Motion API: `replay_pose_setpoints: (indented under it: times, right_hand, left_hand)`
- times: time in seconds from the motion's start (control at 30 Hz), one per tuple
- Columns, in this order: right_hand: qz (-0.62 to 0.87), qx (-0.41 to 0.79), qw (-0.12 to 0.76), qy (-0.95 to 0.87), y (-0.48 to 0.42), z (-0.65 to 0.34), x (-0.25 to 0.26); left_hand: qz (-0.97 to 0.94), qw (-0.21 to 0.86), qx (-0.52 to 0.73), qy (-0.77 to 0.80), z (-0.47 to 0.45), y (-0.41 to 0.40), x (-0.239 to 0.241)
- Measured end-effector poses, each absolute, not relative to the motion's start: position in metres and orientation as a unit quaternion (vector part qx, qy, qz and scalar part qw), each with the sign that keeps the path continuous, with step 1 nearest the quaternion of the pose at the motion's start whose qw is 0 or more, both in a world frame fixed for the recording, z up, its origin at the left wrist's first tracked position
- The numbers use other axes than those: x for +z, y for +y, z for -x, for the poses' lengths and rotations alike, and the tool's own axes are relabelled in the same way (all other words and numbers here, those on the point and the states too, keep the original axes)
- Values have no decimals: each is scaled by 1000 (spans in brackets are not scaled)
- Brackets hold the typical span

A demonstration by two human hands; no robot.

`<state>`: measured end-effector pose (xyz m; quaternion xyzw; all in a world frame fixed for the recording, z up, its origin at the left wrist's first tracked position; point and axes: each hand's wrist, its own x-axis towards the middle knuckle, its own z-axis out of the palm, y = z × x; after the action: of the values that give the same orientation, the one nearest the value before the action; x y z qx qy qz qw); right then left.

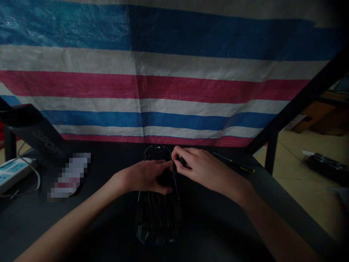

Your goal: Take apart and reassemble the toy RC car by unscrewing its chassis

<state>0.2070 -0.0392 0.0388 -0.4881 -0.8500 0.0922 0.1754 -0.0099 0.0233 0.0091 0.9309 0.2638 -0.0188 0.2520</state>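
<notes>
Closest of all, at the bottom edge, two bare forearms, reaching in from either side over a dark tabletop (212,225). Between them, set lengthwise on the tabletop, a black toy car (156,227), with its near end toward the wearer and its far end close to the back edge (very dim here, with most detail lost in shadow). Near the middle of the car, a tiny red spot (159,199); along both sides, thin pale edges.

A little farther, laid across the car's middle from the left, the left hand (149,174), palm down, with index finger stretched to the car's right edge and thumb held well apart from it. Around the car or merely resting on top: cannot tell. Just beside that index fingertip, at the car's right edge, the right hand (196,163), with thumb and fingers bent and tips drawn close together (any small part between them too dark to tell).

Off to the left, a pixelated flat object (72,174), a white power strip (17,171) with a grey cord, and, tilted, a dark grey object lettered "SPORT" (45,134). Right of the right hand, a screwdriver (245,169) with black and yellow handle. Behind everything on the tabletop, a striped sheet (174,87) in blue, white and red. Beyond, at far right, a black bundle (327,167) on a yellowish floor (290,191).
</notes>
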Motion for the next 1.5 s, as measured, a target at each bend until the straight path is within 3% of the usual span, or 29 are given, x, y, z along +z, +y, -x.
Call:
replay_pose_setpoints:
  times: [1.0, 1.5]
  right_hand:
    - [428, 116, 182, -877, -42, -205, 45]
    - [494, 97, 159, -850, -43, -209, 39]
  left_hand:
    - [-932, 252, -19, 260, 11, 27, 8]
    - [-930, 250, -28, 269, 10, 25, 12]
